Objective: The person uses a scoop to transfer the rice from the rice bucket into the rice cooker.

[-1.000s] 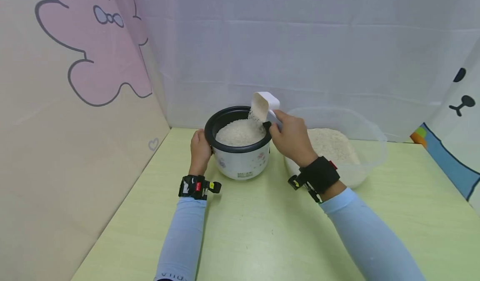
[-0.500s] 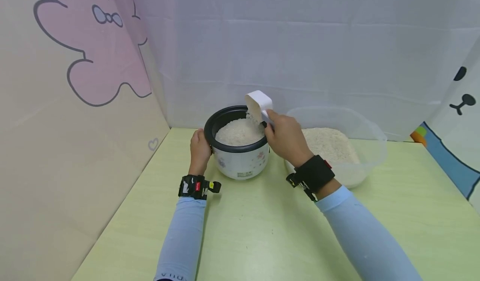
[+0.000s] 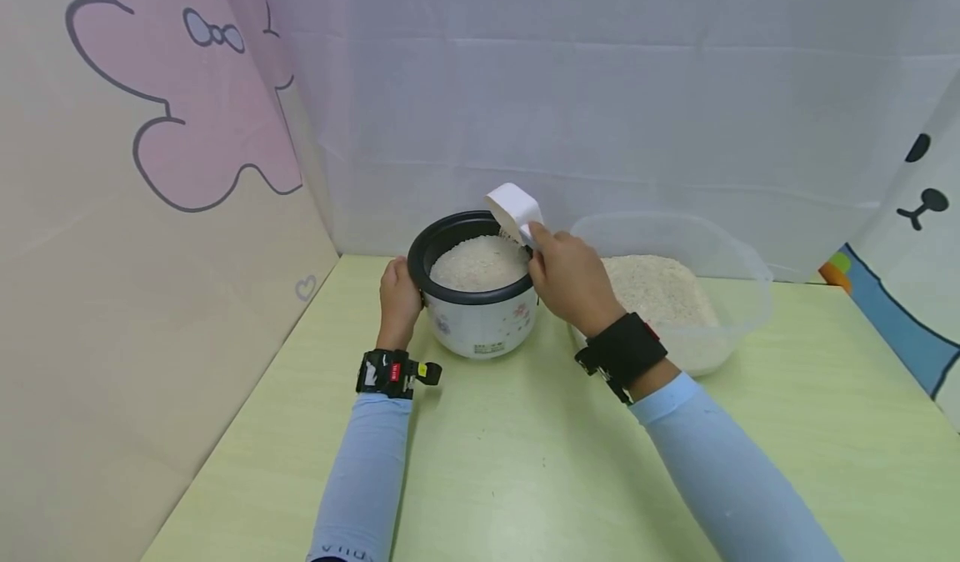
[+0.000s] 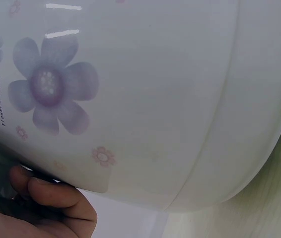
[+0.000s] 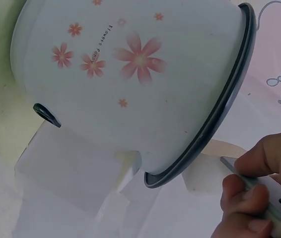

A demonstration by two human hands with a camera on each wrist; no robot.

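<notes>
A white rice cooker point(image 3: 480, 316) with a black rim and flower print stands on the green table, heaped with raw rice point(image 3: 480, 263). My left hand point(image 3: 400, 297) grips the cooker's left side; its curled fingers point(image 4: 51, 196) lie against the white wall point(image 4: 145, 94). My right hand point(image 3: 570, 278) holds a white scoop point(image 3: 513, 208) by its handle, tipped mouth-down over the cooker's right rim. In the right wrist view my fingers point(image 5: 252, 196) pinch the handle beside the cooker's rim point(image 5: 215, 119).
A clear plastic tub point(image 3: 678, 245) of raw rice sits right of the cooker, behind my right wrist. Curtain walls stand close at the back and left. The table point(image 3: 525, 462) stretches toward me in front.
The scoop has shifted left and tipped further over the cooker's rim, and the stream of rice has thinned. The left hand has not moved.
</notes>
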